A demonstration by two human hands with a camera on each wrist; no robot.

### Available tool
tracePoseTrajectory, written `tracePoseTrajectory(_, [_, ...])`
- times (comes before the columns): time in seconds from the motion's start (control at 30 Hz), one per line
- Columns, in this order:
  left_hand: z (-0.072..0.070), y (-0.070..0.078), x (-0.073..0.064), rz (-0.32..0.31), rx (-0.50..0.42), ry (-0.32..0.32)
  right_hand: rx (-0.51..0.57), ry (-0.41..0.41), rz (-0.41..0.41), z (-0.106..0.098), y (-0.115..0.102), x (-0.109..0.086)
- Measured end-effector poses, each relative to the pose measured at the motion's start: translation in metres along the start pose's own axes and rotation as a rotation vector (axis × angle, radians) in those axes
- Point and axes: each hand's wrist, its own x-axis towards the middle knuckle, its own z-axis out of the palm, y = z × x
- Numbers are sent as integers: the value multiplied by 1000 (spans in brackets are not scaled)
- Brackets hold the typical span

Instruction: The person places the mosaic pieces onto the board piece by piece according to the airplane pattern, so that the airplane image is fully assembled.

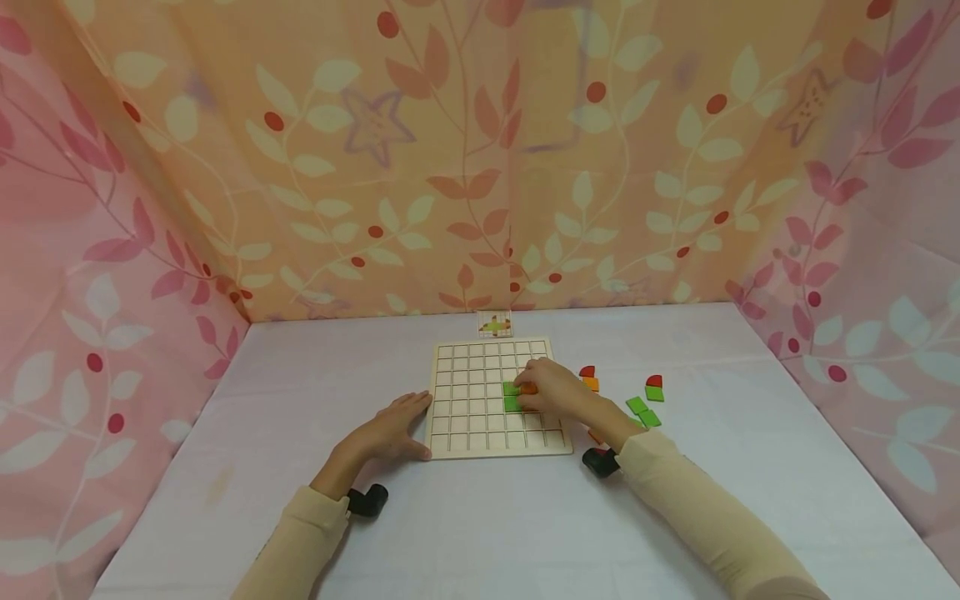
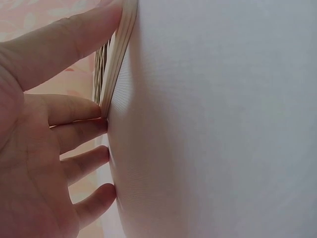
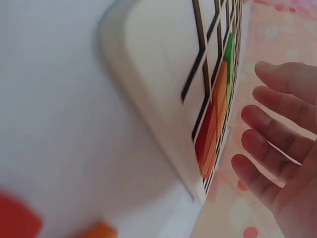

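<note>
A pale wooden board [image 1: 465, 425] with a dark-lined square grid lies on the table. My left hand [image 1: 393, 425] is at its left edge, fingers spread; in the left wrist view the thumb and fingertips touch the board's side [image 2: 119, 59]. Over the board's right half is my right hand [image 1: 553, 389]. Green square tiles [image 1: 512, 404] and an orange tile [image 1: 528, 388] show beside its fingers. The right wrist view shows red [image 3: 204, 144], orange [image 3: 220, 89] and green [image 3: 229, 52] pieces on the grid, with the loosely extended fingers [image 3: 262, 124] apart from them, holding nothing visible.
A small patterned card [image 1: 495, 324] lies behind the board. To the right are loose pieces: a red quarter-round [image 1: 587, 371], an orange tile [image 1: 592, 384], another red quarter-round [image 1: 654, 381] and several green tiles [image 1: 649, 418]. Floral curtains [image 1: 465, 167] surround the white table [image 1: 480, 533].
</note>
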Motion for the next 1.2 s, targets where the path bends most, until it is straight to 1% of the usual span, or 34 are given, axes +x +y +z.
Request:
tracePoseTrajectory(0.07, [0,0,0,-5,0,-2,10,5,1,-4,5,-3])
tracePoseTrajectory(0.23, [0,0,0,-14,1,-5,50,18,39,-13,17,-12])
tracePoseTrajectory(0.33, [0,0,0,-13,3,-4,92,22,94,-18,25,-18])
tracePoseTrajectory(0.53, [1,-1,0,-2,5,-6,120,27,206,-26,44,-30])
tracePoseTrajectory(0.6, [1,-1,0,-3,3,-7,117,34,221,-27,51,-35])
tracePoseTrajectory(0.77, [1,0,0,-15,3,-7,87,73,210,-29,68,-47])
tracePoseTrajectory(0.83, [2,0,0,-17,4,-6,95,83,217,-31,73,-53])
tracePoseTrajectory(0.87, [2,-1,0,-18,4,-5,96,82,221,-32,76,-55])
tracePoseTrajectory(0.97, [3,-1,0,-20,2,-4,116,71,269,-35,83,-62])
tracePoseTrajectory(1.1, [2,-1,0,-19,0,-4,105,45,328,-37,94,-69])
tracePoseTrajectory(1.2, [1,-1,1,-16,0,0,102,28,351,-37,102,-74])
